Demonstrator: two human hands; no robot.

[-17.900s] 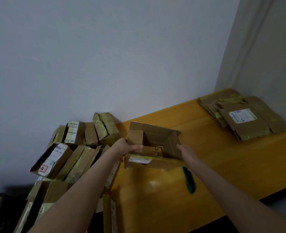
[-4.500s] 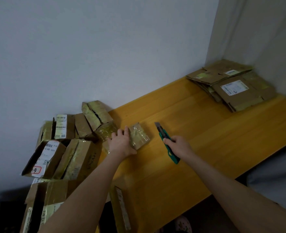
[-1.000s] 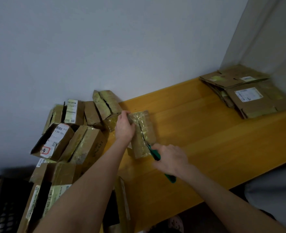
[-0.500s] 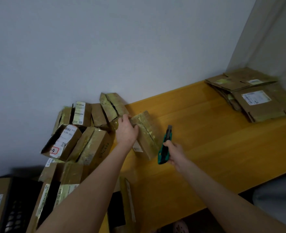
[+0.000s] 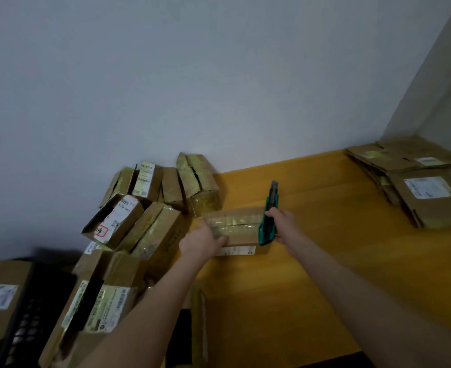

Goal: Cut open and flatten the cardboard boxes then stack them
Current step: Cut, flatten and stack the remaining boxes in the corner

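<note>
While the small taped box (image 5: 241, 227) lies on its long side on the yellow worktop (image 5: 325, 261), the left hand (image 5: 201, 241) has it by the left end. Its fingers (image 5: 219, 239) are curled over onto the glossy taped top, a firm hold. The box's white label strip faces the camera along its near side.

At the box's right end comes the right hand (image 5: 282, 221), fist closed round the green utility knife (image 5: 268, 219). The knife stands nearly upright, its grey tip pointing up and away above the box and its green butt down across the box's right edge. Whether the knife actually touches the cardboard there, I cannot tell.

Left of the box, and running behind its left corner, sits the heap of boxes (image 5: 150, 208), tilted every which way and leaning against the grey wall (image 5: 192, 75). Several show white shipping labels, and the nearest of them is just beside the box's far left corner.

Well to the right of the box, the flattened cardboard (image 5: 426, 189) lies in a loose stack on the worktop, a white label showing on top.

Far to the left of the box and nearer the camera there's a black crate (image 5: 30, 309), with a labelled carton against it.
</note>
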